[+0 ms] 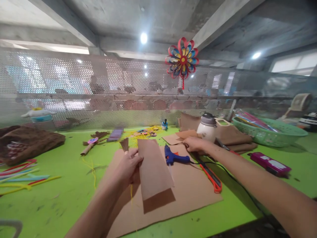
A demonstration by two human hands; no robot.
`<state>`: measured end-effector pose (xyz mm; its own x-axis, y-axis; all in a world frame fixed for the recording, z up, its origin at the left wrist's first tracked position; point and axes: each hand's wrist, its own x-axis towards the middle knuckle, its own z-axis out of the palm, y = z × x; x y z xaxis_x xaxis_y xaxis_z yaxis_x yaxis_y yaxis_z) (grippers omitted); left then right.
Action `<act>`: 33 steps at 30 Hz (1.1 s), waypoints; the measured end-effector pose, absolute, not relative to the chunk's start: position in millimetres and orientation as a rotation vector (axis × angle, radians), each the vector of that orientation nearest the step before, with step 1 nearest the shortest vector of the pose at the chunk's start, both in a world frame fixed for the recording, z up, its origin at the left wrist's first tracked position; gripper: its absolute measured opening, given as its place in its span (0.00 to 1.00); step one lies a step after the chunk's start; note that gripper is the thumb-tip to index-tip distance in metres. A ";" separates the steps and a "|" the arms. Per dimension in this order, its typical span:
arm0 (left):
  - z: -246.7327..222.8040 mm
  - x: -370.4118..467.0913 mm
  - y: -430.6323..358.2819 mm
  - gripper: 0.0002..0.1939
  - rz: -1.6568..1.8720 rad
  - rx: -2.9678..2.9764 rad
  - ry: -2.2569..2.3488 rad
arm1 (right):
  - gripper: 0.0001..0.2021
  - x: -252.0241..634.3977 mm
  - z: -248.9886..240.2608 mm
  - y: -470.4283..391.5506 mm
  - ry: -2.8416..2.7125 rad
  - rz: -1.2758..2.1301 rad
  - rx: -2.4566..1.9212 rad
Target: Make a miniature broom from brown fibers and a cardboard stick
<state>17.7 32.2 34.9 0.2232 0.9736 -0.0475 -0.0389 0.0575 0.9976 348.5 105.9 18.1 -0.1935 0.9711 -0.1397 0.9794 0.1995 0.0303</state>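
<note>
My left hand (130, 163) is closed on a rectangular piece of brown paper (153, 168), held tilted above a larger brown cardboard sheet (190, 195). A fringed, brush-like brown paper roll (124, 144) sticks up from the same hand, and yellow string (131, 195) hangs below it. My right hand (194, 144) reaches to the back, its fingers curled down at the edge of some brown paper pieces (174, 138); what is in them is hidden. Between the hands a blue glue gun (175, 157) lies on the cardboard, near an orange utility knife (211, 178).
A white kettle-like jug (207, 127) stands beyond my right hand, by folded brown paper (234, 135) and a green basket (267, 132). A purple box (269, 163) lies right. Left are colored pipe cleaners (29, 178), a finished-looking paper doll (93, 141) and a brown bag (32, 140).
</note>
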 end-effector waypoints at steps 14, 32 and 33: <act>32.1 19.5 32.0 0.12 0.964 1.246 0.925 | 0.14 367.0 2.9 113.3 2.330 0.093 2.221; 29.6 17.9 34.6 0.17 0.957 1.216 0.951 | 0.24 366.4 5.8 111.1 2.448 -0.098 2.312; 29.6 18.0 34.6 0.18 0.959 1.216 0.944 | 0.25 366.7 4.8 111.4 2.457 -0.100 2.321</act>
